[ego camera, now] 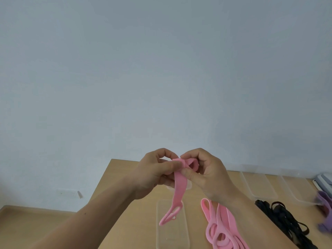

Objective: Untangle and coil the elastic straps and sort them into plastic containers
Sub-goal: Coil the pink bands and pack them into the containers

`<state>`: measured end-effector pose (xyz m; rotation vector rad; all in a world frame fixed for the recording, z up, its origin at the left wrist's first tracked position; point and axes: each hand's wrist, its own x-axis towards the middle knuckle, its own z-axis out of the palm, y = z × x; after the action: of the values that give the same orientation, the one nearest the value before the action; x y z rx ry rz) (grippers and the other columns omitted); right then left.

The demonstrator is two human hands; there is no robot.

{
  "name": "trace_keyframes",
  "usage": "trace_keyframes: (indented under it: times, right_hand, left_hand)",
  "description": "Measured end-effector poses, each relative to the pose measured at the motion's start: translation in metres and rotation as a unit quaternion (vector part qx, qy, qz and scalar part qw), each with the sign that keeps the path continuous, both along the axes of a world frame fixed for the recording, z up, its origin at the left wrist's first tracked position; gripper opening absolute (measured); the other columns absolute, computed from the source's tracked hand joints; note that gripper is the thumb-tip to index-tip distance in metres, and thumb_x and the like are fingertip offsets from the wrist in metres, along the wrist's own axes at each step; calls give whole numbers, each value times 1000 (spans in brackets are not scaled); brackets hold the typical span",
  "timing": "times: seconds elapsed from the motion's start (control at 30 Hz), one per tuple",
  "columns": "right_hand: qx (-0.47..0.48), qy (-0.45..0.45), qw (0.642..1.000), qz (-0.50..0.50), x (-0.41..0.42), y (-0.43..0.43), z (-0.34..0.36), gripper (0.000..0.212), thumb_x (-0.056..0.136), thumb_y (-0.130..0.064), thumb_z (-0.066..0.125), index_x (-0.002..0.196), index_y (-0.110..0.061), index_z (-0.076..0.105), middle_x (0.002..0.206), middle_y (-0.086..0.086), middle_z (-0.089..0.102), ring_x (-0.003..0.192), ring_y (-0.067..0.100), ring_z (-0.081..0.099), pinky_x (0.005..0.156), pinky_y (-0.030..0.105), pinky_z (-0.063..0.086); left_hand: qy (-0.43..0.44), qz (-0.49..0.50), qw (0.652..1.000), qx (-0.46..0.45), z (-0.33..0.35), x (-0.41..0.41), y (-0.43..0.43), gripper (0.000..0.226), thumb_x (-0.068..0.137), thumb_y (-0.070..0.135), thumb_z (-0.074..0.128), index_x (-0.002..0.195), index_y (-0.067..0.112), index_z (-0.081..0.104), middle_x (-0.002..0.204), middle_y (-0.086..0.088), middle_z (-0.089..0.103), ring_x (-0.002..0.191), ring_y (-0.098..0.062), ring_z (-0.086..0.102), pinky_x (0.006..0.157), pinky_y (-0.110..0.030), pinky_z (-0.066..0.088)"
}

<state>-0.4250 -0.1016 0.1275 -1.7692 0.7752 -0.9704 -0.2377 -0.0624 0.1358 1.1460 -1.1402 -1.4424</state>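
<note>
I hold a pink elastic strap (178,189) up above the table with both hands. My left hand (154,174) pinches it between thumb and fingers at the top. My right hand (206,175) pinches the small loop of the same strap right beside it. The strap's free end hangs down over a clear plastic container (172,236) on the table. A pile of more pink straps (221,229) lies under my right forearm. Black straps (285,223) lie further right, and purple straps (326,212) are at the right edge, blurred.
Two more clear containers (258,186) (296,189) stand along the wall at the back right of the wooden table (125,212). A grey object (324,180) sits at the far right edge. The table's left corner is near the hands.
</note>
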Motion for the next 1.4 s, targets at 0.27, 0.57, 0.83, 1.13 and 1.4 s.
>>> trace_keyframes:
  times: [0.27, 0.57, 0.83, 1.13, 1.4]
  right_hand:
    - [126, -67, 989, 42, -5, 0, -2, 35, 72, -21, 76, 106, -22, 65, 89, 2, 67, 71, 18, 62, 67, 26, 52]
    - [160, 0, 987, -3, -3, 0, 3, 20, 92, -21, 67, 92, -2, 69, 79, 21, 71, 65, 22, 64, 59, 30, 51]
    - [106, -20, 994, -31, -2, -2, 6, 14, 81, -15, 79, 92, -12, 72, 68, -5, 67, 55, 11, 61, 58, 20, 51]
    - [64, -25, 998, -10, 1, -2, 1, 25, 80, -12, 80, 94, -29, 69, 90, -6, 72, 83, 11, 69, 70, 20, 55]
    - [80, -17, 997, -1, -3, -3, -5, 30, 73, -15, 79, 97, -29, 68, 93, 0, 72, 86, 18, 69, 71, 25, 55]
  left_hand:
    - [-38, 21, 996, -81, -6, 0, 2, 20, 76, 3, 78, 88, 13, 66, 84, -18, 66, 77, -30, 68, 76, -47, 55]
    - [-88, 34, 990, -104, -14, -4, 4, 25, 73, 7, 79, 93, 15, 66, 93, -22, 66, 88, -31, 71, 85, -54, 57]
    - [-60, -59, 995, -48, -7, -1, 2, 9, 86, 13, 72, 95, 15, 68, 99, -16, 75, 95, -34, 72, 78, -43, 60]
    - [7, -69, 997, 18, -1, -1, 3, 54, 82, 32, 75, 116, -4, 54, 107, -29, 69, 103, -47, 66, 86, -47, 57]
    - [1, -15, 999, -28, -7, 0, 1, 26, 84, 9, 74, 106, 3, 61, 105, -28, 68, 92, -43, 70, 77, -48, 59]
